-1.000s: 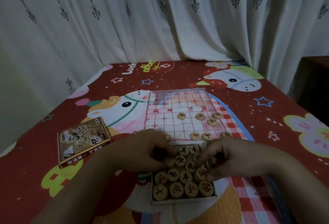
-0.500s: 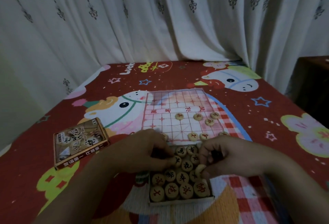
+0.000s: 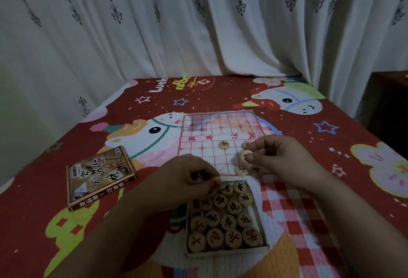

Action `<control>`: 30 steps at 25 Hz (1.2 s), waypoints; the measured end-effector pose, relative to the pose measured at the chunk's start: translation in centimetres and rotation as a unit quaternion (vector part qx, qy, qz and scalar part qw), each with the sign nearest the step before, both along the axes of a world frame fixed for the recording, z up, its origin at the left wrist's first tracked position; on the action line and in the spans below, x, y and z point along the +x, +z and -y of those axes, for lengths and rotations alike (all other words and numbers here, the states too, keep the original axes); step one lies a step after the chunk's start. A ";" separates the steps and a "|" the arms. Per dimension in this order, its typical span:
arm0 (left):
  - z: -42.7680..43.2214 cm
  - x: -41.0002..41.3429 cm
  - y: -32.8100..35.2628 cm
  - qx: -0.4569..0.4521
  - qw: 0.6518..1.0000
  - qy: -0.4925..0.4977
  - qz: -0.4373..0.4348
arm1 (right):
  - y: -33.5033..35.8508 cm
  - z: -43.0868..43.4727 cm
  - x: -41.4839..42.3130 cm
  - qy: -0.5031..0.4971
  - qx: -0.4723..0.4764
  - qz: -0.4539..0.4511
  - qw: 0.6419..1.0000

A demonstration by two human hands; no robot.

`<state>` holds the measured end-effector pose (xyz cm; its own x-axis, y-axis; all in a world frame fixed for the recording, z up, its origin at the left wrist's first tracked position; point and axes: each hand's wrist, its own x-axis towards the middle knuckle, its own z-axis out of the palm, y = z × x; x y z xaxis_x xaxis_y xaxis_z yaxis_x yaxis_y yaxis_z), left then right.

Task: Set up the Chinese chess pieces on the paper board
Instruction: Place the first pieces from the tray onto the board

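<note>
The paper board [image 3: 212, 130] with red grid lines lies on the patterned red cloth. A few round wooden pieces rest on its near half, one at the middle [image 3: 223, 145] and one by the near edge [image 3: 240, 170]. My right hand [image 3: 280, 158] hovers over the board's near right part, pinching a wooden piece [image 3: 245, 156] tilted on edge. My left hand [image 3: 187, 178] sits at the far left corner of the open box [image 3: 262, 218], fingers curled on the pieces there. The box holds several pieces [image 3: 225, 222] with red and black characters.
The box lid [image 3: 100, 177] with printed artwork lies to the left of my left hand. White curtains hang behind the cloth-covered surface. A dark piece of furniture [image 3: 388, 110] stands at the right edge.
My right hand has lifted a piece out of the box and carried it forward over the board's near right part. My left hand stays at the box's far left corner.
</note>
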<state>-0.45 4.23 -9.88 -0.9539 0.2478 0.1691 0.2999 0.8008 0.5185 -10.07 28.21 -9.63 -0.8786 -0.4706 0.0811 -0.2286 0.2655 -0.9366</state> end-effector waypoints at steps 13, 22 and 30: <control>3.6 -0.8 -1.8 0.137 0.978 0.145 -0.059 | -0.5 0.7 -2.1 -0.093 0.000 0.022 0.995; 1.4 -1.2 -2.5 0.100 0.985 0.109 -0.087 | -1.0 -2.3 -1.1 0.012 0.101 -0.039 0.994; 1.0 -1.2 -2.9 0.092 0.987 0.100 -0.088 | -1.3 -2.4 -0.9 0.049 0.136 -0.055 0.988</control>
